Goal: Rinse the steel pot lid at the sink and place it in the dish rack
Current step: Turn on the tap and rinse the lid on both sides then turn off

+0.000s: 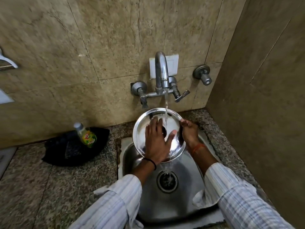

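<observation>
The round steel pot lid (142, 124) is held tilted over the steel sink (186, 182), under the running tap (160, 71). Water streams onto the lid and runs off its lower edge toward the drain (167, 180). My right hand (189, 131) grips the lid's right rim. My left hand (156, 141) lies flat on the lid's face with fingers spread, partly hiding its centre. No dish rack is in view.
A dish soap bottle (86, 135) stands on a black cloth (66, 149) on the granite counter (41, 187), left of the sink. A side wall (264, 113) closes in on the right. A second valve (203, 74) juts from the back wall.
</observation>
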